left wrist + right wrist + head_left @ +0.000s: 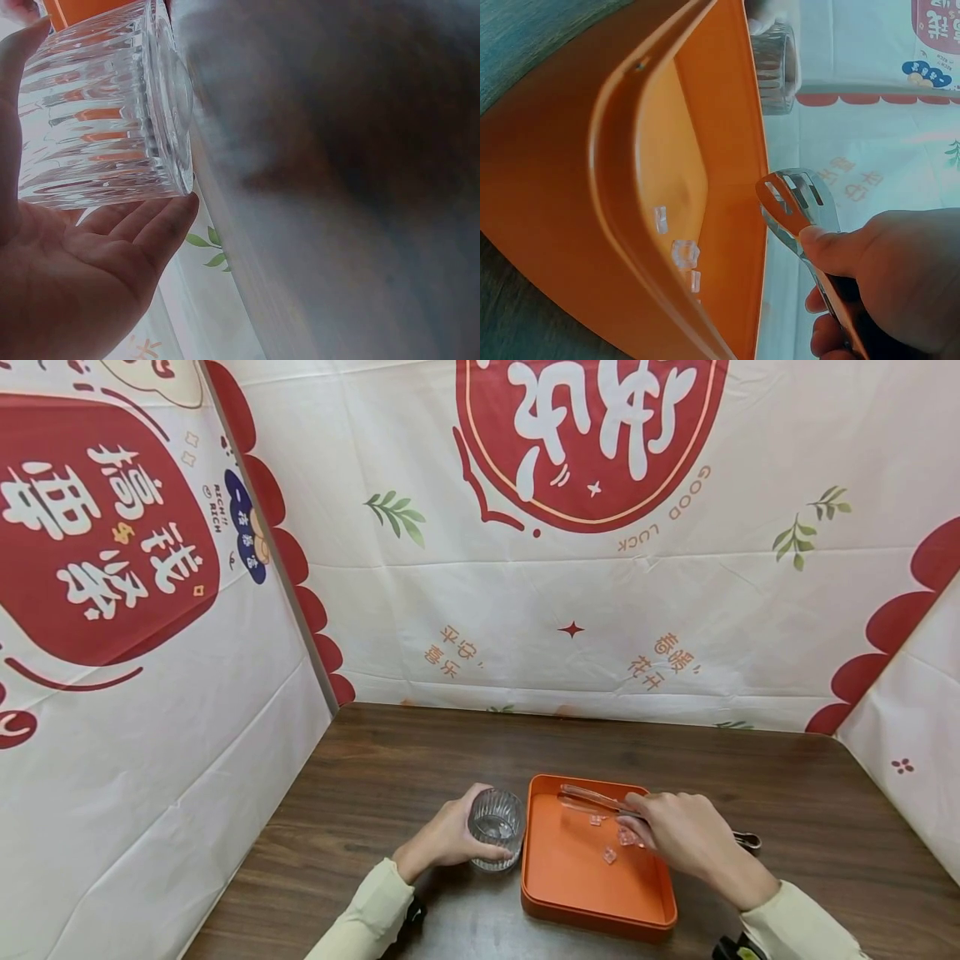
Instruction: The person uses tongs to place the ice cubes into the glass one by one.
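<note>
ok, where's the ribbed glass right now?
In the head view, the ribbed glass is left of the picture's lower middle, held in the left hand, right beside the orange tray's left side.

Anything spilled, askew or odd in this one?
Nothing looks spilled or damaged. The clear pieces lie loose inside the orange tray, the left hand holds the glass, and the right hand holds the tongs over the tray. Mildly odd: the "RICH" lettering on the left cloth runs sideways.
</note>
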{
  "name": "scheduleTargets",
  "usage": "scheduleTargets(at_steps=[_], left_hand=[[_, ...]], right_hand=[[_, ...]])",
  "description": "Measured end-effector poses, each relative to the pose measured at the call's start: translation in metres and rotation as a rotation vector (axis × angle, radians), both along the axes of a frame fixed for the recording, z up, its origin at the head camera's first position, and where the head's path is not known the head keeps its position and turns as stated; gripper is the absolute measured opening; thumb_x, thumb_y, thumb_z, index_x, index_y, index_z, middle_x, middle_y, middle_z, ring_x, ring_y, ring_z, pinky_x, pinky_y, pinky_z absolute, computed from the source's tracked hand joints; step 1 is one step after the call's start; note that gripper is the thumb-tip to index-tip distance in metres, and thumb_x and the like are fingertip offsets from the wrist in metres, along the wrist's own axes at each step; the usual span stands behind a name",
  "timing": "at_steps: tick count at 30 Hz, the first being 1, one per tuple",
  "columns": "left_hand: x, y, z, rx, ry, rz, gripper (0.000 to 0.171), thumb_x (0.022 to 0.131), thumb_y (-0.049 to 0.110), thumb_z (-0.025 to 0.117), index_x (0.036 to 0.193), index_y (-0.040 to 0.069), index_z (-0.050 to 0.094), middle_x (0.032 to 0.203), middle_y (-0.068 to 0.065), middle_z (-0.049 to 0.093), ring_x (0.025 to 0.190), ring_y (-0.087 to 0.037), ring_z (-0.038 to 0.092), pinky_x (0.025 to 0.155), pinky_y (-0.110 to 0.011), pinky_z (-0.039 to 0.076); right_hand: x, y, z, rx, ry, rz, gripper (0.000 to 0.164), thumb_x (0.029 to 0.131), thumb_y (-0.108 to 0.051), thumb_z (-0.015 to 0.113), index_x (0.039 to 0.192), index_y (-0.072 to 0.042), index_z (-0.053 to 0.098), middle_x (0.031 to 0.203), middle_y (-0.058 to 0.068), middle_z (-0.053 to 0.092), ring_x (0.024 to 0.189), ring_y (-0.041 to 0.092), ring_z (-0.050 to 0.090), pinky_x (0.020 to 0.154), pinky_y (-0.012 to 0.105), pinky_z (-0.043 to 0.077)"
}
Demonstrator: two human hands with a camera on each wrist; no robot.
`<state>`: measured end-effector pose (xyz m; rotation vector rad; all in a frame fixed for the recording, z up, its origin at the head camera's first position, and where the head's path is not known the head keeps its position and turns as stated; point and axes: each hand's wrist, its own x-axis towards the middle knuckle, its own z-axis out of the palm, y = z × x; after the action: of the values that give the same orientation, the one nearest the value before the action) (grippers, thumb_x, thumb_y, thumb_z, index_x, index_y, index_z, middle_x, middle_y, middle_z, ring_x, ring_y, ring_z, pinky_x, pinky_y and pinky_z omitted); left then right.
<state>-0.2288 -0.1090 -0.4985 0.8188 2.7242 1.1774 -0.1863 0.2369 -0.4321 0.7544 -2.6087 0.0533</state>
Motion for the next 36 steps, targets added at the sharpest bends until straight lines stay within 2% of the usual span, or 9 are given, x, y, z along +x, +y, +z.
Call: scheduleTargets(at_steps=[11, 19, 27, 36], left_hand=[[0.001, 0.000, 0.001, -0.003, -0.011, 0.012, 0.086, 0.065, 0.046, 0.091, 0.133, 0.020, 0.046, 0.108, -0.005, 0.069, 0.094, -0.015, 0.065, 0.083, -0.030, 0.053], [0.001, 0.000, 0.001, 0.001, -0.017, 0.013, 0.085, 0.065, 0.047, 0.091, 0.132, 0.021, 0.046, 0.107, -0.004, 0.069, 0.095, -0.015, 0.065, 0.084, -0.030, 0.053], [0.001, 0.000, 0.001, 0.005, -0.006, 0.008, 0.084, 0.065, 0.047, 0.091, 0.131, 0.020, 0.047, 0.106, -0.004, 0.069, 0.094, -0.016, 0.065, 0.083, -0.030, 0.053], [0.002, -0.001, 0.003, -0.006, -0.026, 0.019, 0.085, 0.065, 0.048, 0.090, 0.133, 0.021, 0.046, 0.107, -0.003, 0.069, 0.094, -0.014, 0.064, 0.083, -0.029, 0.052]], right_hand=[[-0.001, -0.002, 0.006, -0.043, 0.064, 0.030, 0.029, 0.082, -0.032, 0.078, 0.074, -0.024, 0.052, 0.055, -0.013, 0.046, 0.042, 0.012, 0.047, 0.038, 0.032, 0.033], [-0.001, -0.007, 0.012, -0.061, 0.044, 0.022, 0.028, 0.082, -0.033, 0.078, 0.075, -0.025, 0.053, 0.057, -0.015, 0.046, 0.044, 0.008, 0.046, 0.040, 0.030, 0.032], [0.000, -0.012, 0.018, -0.055, 0.020, 0.003, 0.030, 0.084, -0.035, 0.077, 0.074, -0.025, 0.050, 0.056, -0.016, 0.039, 0.045, 0.006, 0.039, 0.041, 0.027, 0.029], [0.000, -0.021, 0.025, -0.062, 0.077, 0.042, 0.036, 0.084, -0.035, 0.076, 0.071, -0.023, 0.044, 0.055, -0.016, 0.031, 0.044, 0.004, 0.033, 0.041, 0.025, 0.026]])
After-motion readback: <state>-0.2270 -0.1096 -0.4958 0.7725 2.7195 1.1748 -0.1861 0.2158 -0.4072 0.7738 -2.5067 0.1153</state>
